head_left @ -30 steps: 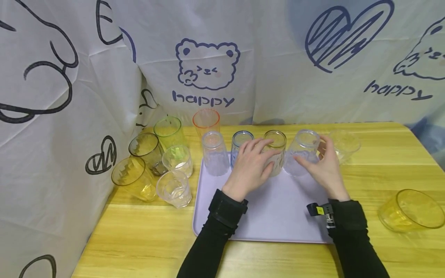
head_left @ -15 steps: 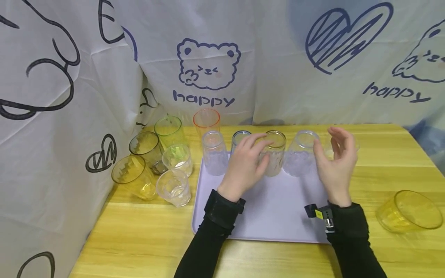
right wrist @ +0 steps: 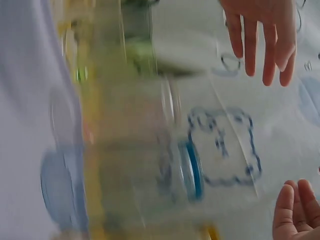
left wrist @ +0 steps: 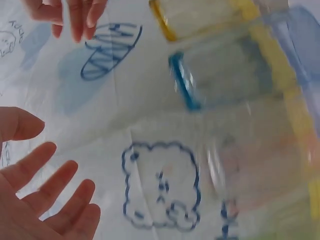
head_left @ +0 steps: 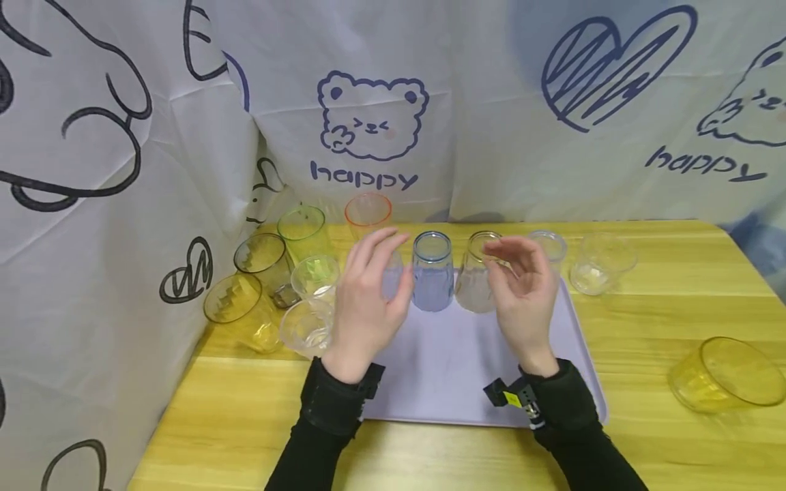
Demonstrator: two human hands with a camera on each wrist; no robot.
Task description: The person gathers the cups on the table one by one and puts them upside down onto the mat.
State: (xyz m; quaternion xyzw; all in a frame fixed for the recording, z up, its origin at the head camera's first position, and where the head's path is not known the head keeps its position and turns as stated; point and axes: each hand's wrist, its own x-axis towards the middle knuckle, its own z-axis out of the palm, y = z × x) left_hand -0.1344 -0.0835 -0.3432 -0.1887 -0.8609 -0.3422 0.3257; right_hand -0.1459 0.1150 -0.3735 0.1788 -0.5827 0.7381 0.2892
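- Blue glass (head_left: 432,283) stands upside down at the far part of a lilac tray (head_left: 442,382), in a row with the amber glass (head_left: 474,283), left clear glass (head_left: 393,273) and right clear glass (head_left: 550,245), all upturned
- Left hand (head_left: 364,307) hovers before the left clear glass, fingers slightly spread and gently bent, thumb apart; contact cannot be told
- Right hand (head_left: 526,293) partly hides the amber and right clear glasses, fingers close together and bent, thumb apart
- Small glass (head_left: 592,276) stands upright just right of the tray, with a yellow glass (head_left: 724,375) nearer the camera
- Cluster of glasses (head_left: 264,269) crowds the wooden table (head_left: 258,416), left
- Sheet (head_left: 491,129) behind shows bears, a heart and "happy"
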